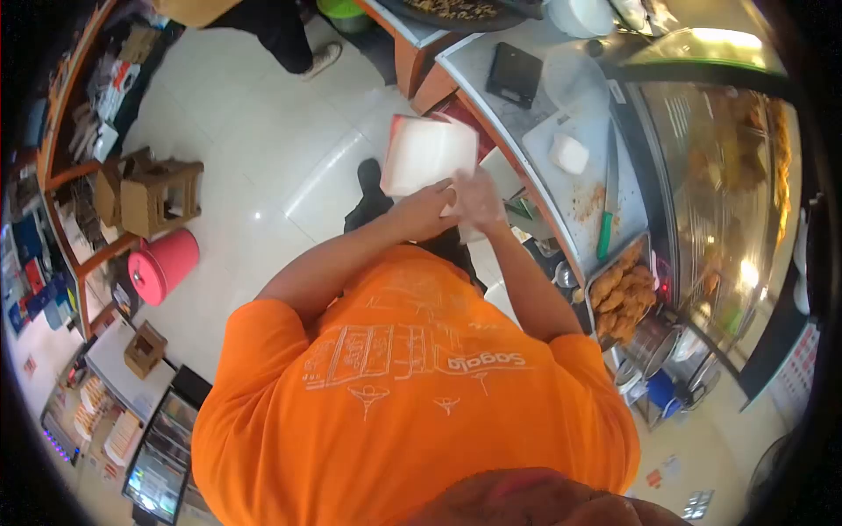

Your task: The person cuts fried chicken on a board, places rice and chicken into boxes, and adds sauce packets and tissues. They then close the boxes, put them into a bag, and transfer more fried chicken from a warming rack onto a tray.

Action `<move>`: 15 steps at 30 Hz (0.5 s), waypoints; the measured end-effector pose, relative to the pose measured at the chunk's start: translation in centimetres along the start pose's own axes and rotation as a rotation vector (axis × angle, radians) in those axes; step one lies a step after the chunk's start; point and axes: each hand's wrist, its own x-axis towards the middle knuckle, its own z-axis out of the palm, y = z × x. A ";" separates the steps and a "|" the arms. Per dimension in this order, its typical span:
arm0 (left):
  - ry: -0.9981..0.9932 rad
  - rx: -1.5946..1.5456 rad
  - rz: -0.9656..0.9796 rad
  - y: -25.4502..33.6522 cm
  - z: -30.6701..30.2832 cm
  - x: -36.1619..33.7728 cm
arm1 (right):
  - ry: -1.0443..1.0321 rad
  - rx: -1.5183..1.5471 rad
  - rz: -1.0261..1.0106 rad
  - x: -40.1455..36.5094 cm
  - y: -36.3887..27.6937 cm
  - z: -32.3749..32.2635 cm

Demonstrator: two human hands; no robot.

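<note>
A white paper food box (431,156) with red edges is held in front of my orange shirt, over the floor beside the counter. My left hand (427,210) is closed on its lower edge, near the corner. Beside it, my right hand (478,200) is smeared by motion at the box's lower right corner, and its fingers cannot be made out. A whitish film or glove seems to cover it. Some white material hangs just below that hand.
Right, a cutting board (627,188) bears a green-handled knife (607,197) and a white block (569,154). Nearby are a black scale (515,74), a tray of fried pieces (623,298) and a glass display case (702,175). Left stand a pink bin (164,267) and cardboard carriers (158,197). Another person's shoe (324,59) shows ahead.
</note>
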 end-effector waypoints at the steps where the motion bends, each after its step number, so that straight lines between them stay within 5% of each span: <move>1: 0.023 0.031 0.052 0.1 -1.7 0.1 | 0.083 -0.515 -0.152 0.8 2.1 -0.5; 3: 0.049 0.075 0.155 0.2 -5.2 0.2 | 0.127 -0.595 -0.031 0.6 1.8 -1.6; 6: 0.483 0.383 0.137 -0.7 -11.4 0.3 | 0.218 0.096 0.056 -3.2 -9.2 -5.7; 8: 0.506 0.432 0.108 -1.6 -14.1 -0.3 | 0.311 0.138 -0.229 -3.8 -10.4 -4.6; 10: 0.463 0.401 0.094 -2.0 -15.8 -0.4 | 0.360 -0.005 -0.380 -4.0 -11.3 -3.8; 15: 0.493 0.386 -0.014 -2.1 -17.1 0.2 | 0.231 -0.571 -0.396 -3.2 -13.0 -5.4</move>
